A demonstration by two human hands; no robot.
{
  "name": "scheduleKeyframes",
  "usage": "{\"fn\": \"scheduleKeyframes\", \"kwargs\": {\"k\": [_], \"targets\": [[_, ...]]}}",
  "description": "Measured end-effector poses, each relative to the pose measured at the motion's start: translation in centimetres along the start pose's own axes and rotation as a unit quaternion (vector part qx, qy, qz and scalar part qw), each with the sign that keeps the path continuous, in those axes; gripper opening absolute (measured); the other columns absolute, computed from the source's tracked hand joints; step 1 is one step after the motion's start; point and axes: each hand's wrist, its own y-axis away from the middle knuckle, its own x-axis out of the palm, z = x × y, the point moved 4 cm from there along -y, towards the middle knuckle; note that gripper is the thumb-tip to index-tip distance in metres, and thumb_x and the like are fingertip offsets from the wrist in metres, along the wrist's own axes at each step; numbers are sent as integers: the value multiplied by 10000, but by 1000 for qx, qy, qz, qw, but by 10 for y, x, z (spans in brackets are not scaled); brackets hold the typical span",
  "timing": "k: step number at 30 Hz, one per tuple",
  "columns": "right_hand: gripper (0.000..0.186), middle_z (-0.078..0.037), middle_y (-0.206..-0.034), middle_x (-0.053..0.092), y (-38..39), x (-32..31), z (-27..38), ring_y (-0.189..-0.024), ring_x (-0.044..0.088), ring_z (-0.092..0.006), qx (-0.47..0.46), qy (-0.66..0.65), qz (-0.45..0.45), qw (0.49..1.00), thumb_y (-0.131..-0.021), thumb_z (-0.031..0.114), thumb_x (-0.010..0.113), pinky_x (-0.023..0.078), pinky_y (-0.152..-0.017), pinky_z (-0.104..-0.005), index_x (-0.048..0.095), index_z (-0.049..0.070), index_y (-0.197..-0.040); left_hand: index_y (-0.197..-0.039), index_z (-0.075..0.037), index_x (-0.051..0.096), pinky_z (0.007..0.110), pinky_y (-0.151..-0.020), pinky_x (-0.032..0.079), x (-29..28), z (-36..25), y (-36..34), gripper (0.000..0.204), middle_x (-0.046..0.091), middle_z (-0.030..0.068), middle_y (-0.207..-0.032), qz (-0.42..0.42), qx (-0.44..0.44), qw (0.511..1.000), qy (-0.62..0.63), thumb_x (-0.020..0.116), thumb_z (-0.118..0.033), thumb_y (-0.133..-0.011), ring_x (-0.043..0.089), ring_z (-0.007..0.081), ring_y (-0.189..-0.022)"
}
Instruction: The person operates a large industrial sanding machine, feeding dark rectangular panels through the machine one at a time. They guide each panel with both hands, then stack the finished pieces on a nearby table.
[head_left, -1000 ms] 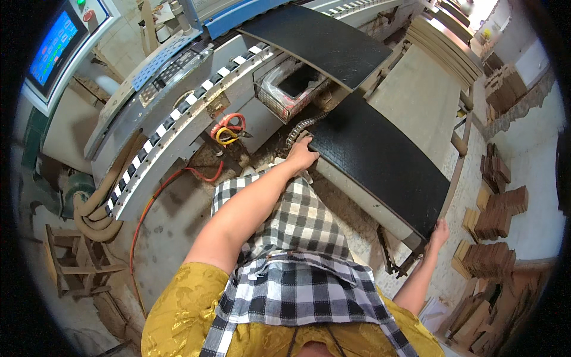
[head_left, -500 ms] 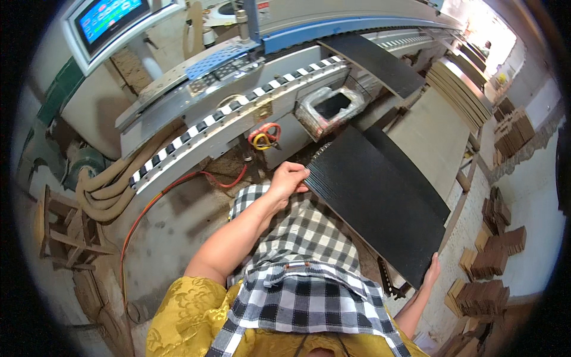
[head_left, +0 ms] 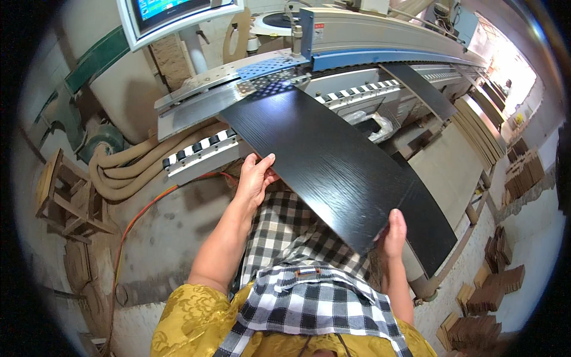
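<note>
My left hand (head_left: 253, 180) and right hand (head_left: 392, 235), closed on its edges, hold the near black board (head_left: 309, 154), which likely wants level guiding next.

Black wood-grained panel (head_left: 315, 163), black-and-white checked apron (head_left: 315, 312), mustard-yellow floral sleeve (head_left: 191, 315), plain blue machine strip (head_left: 380, 58)

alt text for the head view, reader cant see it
A person's left hand and right hand hold a black panel near a long machine with a blue rail. The held panel partly hides a second black panel.

Woodworking wkshp, machine (head_left: 386, 56) w/ roller track (head_left: 363, 92), ctrl screen (head_left: 169, 7), stacked bds (head_left: 477, 130), hoses (head_left: 134, 156)
</note>
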Motion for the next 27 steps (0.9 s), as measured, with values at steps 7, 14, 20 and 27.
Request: {"fn": "scheduleKeyframes", "kwargs": {"k": [7, 14, 20, 27], "targets": [[322, -105, -636, 580, 11, 90, -19, -453, 497, -128, 59, 34, 310, 948, -949, 314, 385, 411, -456, -227, 462, 29, -821, -1196, -1, 428, 231, -708, 444, -34, -20, 42, 420, 547, 51, -1090, -28, 52, 998, 22, 594, -129, -832, 530, 112, -903], [328, -68, -597, 576, 17, 136, -25, -453, 489, -84, 83, 49, 399, 912, -957, 274, 388, 396, -450, -189, 549, -12, -967, -1374, -67, 235, 165, -418, 312, -70, -37, 62, 614, 525, -38, -701, -101, 95, 986, -90, 561, -142, -859, 409, 19, -501], [339, -47, -612, 573, 22, 135, -24, -462, 483, -68, 77, 51, 404, 910, -959, 279, 378, 397, -461, -181, 563, -2, -1002, -1370, -76, 291, 146, -418, 285, -83, -37, 52, 551, 486, -67, -709, -81, 112, 988, -66, 528, -99, -873, 338, -2, -495], [298, -13, -559, 549, 16, 43, -68, -480, 486, -58, 32, 279, 205, 938, -934, 252, 429, 386, -460, -206, 613, 19, -905, -1358, -110, 334, 124, -429, 324, -74, -50, 62, 515, 453, -103, -685, -72, 74, 988, -112, 522, -111, -879, 375, -23, -500]]}}
